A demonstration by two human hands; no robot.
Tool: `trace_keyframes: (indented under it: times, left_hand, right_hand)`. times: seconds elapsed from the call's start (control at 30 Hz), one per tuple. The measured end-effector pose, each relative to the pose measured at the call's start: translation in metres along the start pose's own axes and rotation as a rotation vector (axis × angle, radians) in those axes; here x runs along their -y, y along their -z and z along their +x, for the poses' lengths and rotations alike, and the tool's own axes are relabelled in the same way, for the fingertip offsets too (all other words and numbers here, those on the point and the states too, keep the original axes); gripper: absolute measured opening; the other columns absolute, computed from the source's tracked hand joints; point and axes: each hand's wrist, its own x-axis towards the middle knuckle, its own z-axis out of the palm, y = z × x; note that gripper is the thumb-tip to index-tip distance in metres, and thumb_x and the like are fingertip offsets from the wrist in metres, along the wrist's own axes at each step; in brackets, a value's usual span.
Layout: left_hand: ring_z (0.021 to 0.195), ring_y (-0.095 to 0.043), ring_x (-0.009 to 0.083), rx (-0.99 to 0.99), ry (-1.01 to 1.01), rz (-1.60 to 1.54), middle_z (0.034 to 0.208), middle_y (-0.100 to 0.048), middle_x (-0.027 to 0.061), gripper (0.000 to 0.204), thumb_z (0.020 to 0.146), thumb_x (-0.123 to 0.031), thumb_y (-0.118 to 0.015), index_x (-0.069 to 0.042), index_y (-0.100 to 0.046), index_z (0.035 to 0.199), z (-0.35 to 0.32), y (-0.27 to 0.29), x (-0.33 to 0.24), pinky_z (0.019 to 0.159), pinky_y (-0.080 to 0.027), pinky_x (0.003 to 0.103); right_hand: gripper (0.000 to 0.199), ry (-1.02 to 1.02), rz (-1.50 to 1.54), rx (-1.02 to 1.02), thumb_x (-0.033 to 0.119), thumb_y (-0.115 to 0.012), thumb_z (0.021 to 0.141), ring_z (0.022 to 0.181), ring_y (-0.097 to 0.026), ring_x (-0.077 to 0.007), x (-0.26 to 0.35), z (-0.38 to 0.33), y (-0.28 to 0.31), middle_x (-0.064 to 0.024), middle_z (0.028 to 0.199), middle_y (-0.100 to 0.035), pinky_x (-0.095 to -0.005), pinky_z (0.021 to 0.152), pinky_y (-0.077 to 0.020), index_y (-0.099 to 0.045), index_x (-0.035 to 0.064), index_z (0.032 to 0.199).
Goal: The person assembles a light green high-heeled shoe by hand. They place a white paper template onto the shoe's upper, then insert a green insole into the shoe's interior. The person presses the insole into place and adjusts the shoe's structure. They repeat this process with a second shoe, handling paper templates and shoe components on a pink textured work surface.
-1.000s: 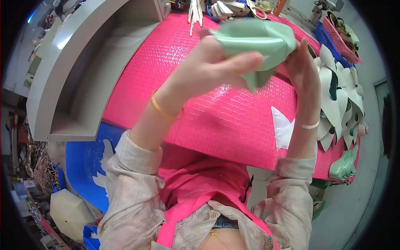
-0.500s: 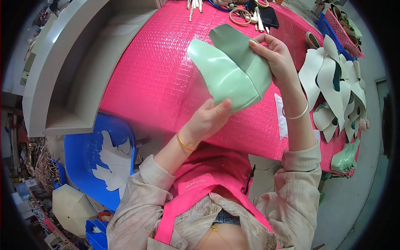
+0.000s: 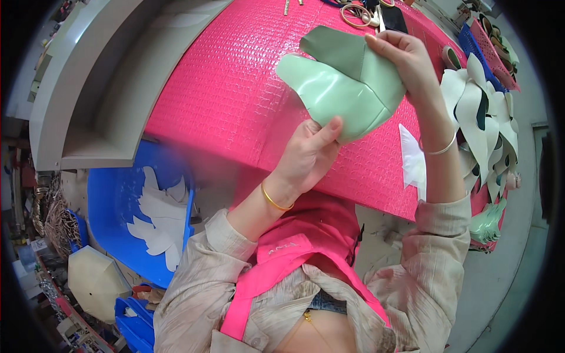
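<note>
A glossy mint-green shoe upper (image 3: pixel 338 88), stitched along a seam and with a duller green inner face showing, is held up over the pink-covered table (image 3: pixel 218 88). My left hand (image 3: pixel 309 150) pinches its lower edge, thumb on the outside and fingers behind. At the upper right edge, my right hand (image 3: pixel 406 59) grips it between thumb and fingers. Both hands are closed on the piece, one on either side, and its two flaps point up and to the left. A white sheet (image 3: pixel 413 159) lies below my right wrist.
White uppers (image 3: pixel 482 112) pile up at the right, above a mint-green bundle (image 3: pixel 488 220). Behind them stand a blue basket (image 3: pixel 472 50) and a pink basket (image 3: pixel 493 54). Rings (image 3: pixel 356 16) lie at the far edge. Left are a grey shelf (image 3: pixel 88 88) and a blue bin (image 3: pixel 109 217) holding white cut pieces.
Both hands and the shoe upper have shifted right and slightly up in the picture, and the upper is turned a little. The view has shifted too. Both grips stay closed.
</note>
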Motion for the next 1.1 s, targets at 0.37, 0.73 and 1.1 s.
trace_keyframes:
  times: [0.37,0.73,1.1]
  left_hand:
    - [0.103,-0.055,0.0252,-0.276,0.576,0.796,0.112,-0.057,0.0139,0.046,0.083,-0.013,-0.059,-0.006,-0.045,0.126,-0.111,0.042,-0.033,0.091,-0.041,0.034]
    - [0.086,-0.058,0.0309,0.232,-0.146,1.620,0.089,-0.060,0.0154,0.034,0.062,0.002,-0.063,0.000,-0.059,0.095,0.039,0.045,-0.007,0.077,-0.046,0.037]
    - [0.069,-0.059,0.0266,0.107,-0.346,1.782,0.077,-0.060,0.0088,0.021,0.061,0.004,-0.059,-0.005,-0.062,0.079,0.039,0.052,0.007,0.059,-0.047,0.034]
  right_hand:
    - [0.012,0.260,-1.099,0.836,0.011,-0.065,0.070,0.067,-0.059,-0.0256,0.028,-0.047,0.008,-0.0141,0.074,-0.060,-0.0374,0.060,-0.0454,-0.065,0.0060,0.080]
    - [0.048,-0.022,-0.687,0.568,0.028,-0.062,0.079,0.094,-0.055,-0.0261,-0.026,-0.015,-0.010,-0.0166,0.097,-0.055,-0.0310,0.081,-0.0442,-0.048,0.0047,0.119]
    - [0.010,0.371,-1.295,0.263,0.001,-0.056,0.065,0.070,-0.058,-0.0250,-0.060,-0.079,0.001,-0.0081,0.072,-0.052,-0.0355,0.060,-0.0485,-0.054,0.0052,0.073]
